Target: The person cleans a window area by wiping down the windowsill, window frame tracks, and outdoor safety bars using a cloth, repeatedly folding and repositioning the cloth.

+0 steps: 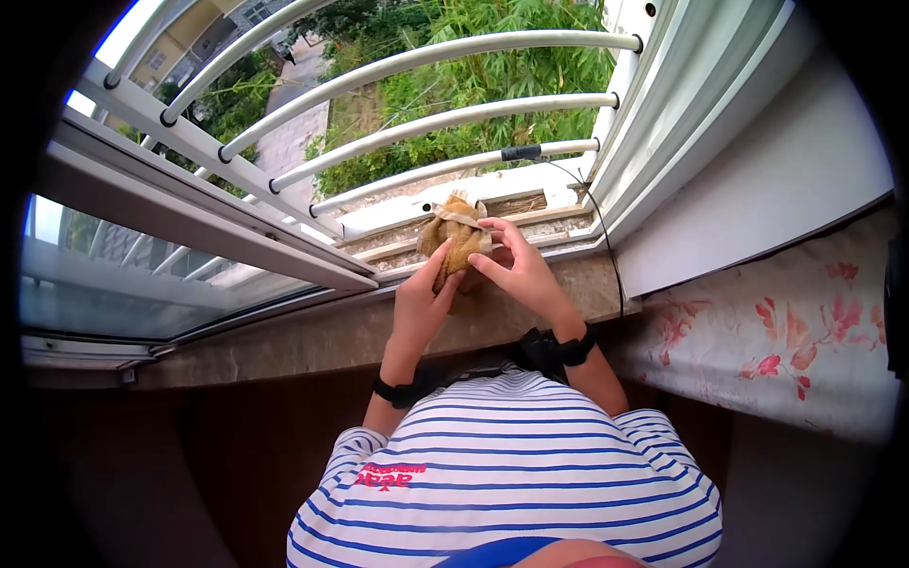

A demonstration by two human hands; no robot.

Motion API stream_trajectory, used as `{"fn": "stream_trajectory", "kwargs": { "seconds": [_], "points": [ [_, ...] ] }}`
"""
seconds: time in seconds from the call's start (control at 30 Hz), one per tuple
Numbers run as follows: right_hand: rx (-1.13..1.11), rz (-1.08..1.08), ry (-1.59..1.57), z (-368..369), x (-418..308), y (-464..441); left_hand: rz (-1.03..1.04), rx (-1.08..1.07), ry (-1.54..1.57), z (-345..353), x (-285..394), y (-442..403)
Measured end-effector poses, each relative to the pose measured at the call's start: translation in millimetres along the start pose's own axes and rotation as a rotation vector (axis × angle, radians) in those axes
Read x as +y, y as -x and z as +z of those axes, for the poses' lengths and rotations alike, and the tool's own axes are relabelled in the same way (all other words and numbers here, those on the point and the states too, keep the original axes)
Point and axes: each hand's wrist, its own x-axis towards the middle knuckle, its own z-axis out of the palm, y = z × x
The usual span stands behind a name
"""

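A crumpled tan cloth (457, 237) with paler edges is bunched up between my two hands, just above the window track (398, 239). My left hand (423, 295) grips its lower left side, the thumb lying along the fabric. On the right, my right hand (518, 268) pinches the cloth's edge between thumb and fingers. The fingertips behind the fabric are partly hidden. Dirt shows in the grooves of the track around the cloth.
White curved bars (464, 114) stand outside the window. A sliding glass pane (123, 275) is at the left. Below the frame runs a brown stone sill (312, 331). A black cable (611, 251) hangs down at the right, near a flowered curtain (757, 331).
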Motion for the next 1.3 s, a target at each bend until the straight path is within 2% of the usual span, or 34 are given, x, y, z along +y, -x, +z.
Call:
{"fn": "stream_trajectory", "kwargs": {
  "seconds": [0.07,0.17,0.23,0.3,0.4,0.57,0.7,0.73,0.77,0.83,0.9,0.93,1.0,1.03,1.1,1.23,1.3],
  "points": [
    [-0.010,0.022,0.064,3.0,-12.5,-0.2,0.005,0.011,0.026,-5.4,6.6,-0.5],
    [-0.072,-0.071,0.057,4.7,-36.4,0.6,-0.056,0.001,0.086,-16.7,13.0,-3.9],
    [-0.030,-0.217,0.009,3.7,-45.5,-4.5,-0.033,0.040,0.346,-24.5,12.6,-8.4],
    [-0.022,-0.157,-0.060,-2.6,-54.6,1.1,-0.077,0.069,0.607,-33.9,19.3,-12.1],
    [0.085,-0.275,0.059,-11.0,-65.3,10.4,-0.091,0.147,0.700,-48.8,21.6,-15.0],
    [0.258,-0.457,0.362,-31.6,-73.5,5.9,0.083,0.107,0.568,-53.4,8.3,-28.2],
    [0.382,-0.611,0.542,-42.9,-86.9,-15.9,0.355,0.286,-0.049,-56.0,29.7,-49.9],
    [0.410,-0.741,0.560,-45.1,-95.2,-17.0,0.493,0.389,-0.070,-55.4,31.1,-56.1],
    [0.422,-0.807,0.573,-47.5,-101.2,-15.5,0.491,0.388,-0.069,-56.9,32.8,-56.4],
    [0.433,-0.870,0.600,-51.0,-105.6,-9.2,0.601,0.365,0.213,-60.0,34.3,-54.7],
    [0.386,-0.758,0.603,-46.0,-101.0,12.1,0.562,0.311,0.255,-60.2,31.5,-41.8],
    [0.366,-0.711,0.687,-42.4,-92.9,23.4,0.474,0.205,0.155,-61.7,28.7,-30.6],
    [0.253,-0.406,0.674,-38.1,-57.4,48.5,0.363,-0.035,0.003,-60.4,14.0,-7.5],
    [0.179,-0.319,0.662,-38.5,-34.9,58.6,0.339,-0.170,-0.050,-55.2,2.1,2.9],
    [0.075,-0.134,0.620,-40.7,-2.4,75.1,0.306,-0.269,-0.156,-40.9,-16.3,22.9],
    [0.097,-0.014,0.706,-28.8,-8.1,78.2,0.212,-0.174,-0.201,-19.3,-22.0,36.0],
    [0.211,-0.243,0.972,-19.0,-9.3,63.7,0.271,-0.036,-0.327,-5.4,-16.3,30.4]
  ]
}}
